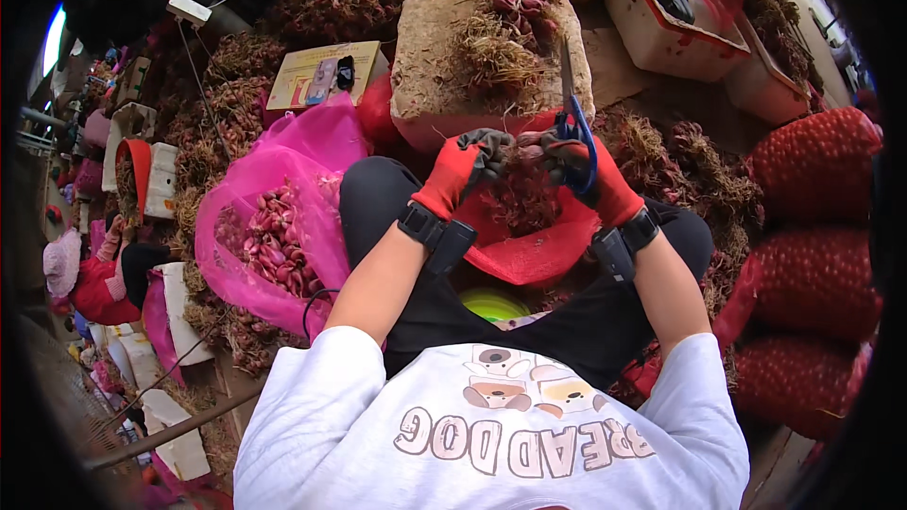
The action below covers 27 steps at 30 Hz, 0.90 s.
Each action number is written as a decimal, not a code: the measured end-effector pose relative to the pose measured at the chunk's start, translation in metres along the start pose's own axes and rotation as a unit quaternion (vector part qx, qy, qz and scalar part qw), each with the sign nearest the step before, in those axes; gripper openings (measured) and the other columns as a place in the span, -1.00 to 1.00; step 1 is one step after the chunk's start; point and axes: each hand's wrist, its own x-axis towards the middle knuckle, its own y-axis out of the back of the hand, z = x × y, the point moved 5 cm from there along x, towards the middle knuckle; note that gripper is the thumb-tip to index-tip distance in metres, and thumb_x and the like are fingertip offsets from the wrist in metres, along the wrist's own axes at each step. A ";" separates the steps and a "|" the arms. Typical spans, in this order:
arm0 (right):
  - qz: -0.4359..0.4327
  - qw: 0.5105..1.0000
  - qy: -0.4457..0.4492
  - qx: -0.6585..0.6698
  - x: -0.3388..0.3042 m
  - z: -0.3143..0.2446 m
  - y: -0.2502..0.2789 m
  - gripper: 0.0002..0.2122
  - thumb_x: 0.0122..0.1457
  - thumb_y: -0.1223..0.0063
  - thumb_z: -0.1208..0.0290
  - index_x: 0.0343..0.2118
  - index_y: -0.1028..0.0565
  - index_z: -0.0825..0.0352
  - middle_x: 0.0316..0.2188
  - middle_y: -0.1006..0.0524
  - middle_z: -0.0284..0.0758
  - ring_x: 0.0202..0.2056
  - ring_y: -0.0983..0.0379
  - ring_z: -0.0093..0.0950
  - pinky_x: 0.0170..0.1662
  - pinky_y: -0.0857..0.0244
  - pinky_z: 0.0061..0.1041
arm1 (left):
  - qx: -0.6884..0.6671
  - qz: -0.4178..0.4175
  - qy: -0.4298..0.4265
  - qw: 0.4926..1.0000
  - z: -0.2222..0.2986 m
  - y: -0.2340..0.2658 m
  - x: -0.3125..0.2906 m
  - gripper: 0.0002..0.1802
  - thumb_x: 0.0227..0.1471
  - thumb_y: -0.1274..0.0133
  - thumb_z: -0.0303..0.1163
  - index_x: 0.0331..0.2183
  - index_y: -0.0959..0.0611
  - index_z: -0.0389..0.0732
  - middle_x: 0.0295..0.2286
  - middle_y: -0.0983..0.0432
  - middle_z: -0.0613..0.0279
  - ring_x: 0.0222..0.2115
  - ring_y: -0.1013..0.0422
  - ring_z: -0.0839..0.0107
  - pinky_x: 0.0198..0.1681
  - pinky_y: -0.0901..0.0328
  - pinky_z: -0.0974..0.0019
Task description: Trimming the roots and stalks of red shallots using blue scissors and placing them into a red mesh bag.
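Observation:
My right hand, in a red glove with dark grey fingers, grips blue-handled scissors. Their blades point away from me, up past the block's right side. My left hand, gloved the same way, is closed with its fingertips at a small pinkish shallot between the two hands. The fingers partly hide this bulb. Under the hands, a red mesh bag lies in my lap with loose shallots and dry roots on it. Just ahead stands a worn foam block, bearing a bunch of shallots with dry stalks.
To my left, a pink mesh bag holds peeled-looking shallots. Beyond it, a phone lies on a yellow box. Filled red sacks are stacked at right, white foam boxes farther back. Another person sits at far left.

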 end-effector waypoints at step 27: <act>0.063 0.963 -0.079 0.250 -0.019 0.048 0.040 -0.90 0.16 0.12 0.51 -0.27 -0.37 0.29 -0.52 -0.37 -0.44 -0.54 -0.34 -0.63 -0.48 -0.28 -0.65 | -0.161 -0.159 0.061 0.972 -0.012 -0.042 -0.004 -0.62 0.13 0.03 -0.32 -0.03 -0.41 -0.24 -0.25 -0.46 0.26 -0.29 -0.41 0.51 -0.24 -0.34 0.46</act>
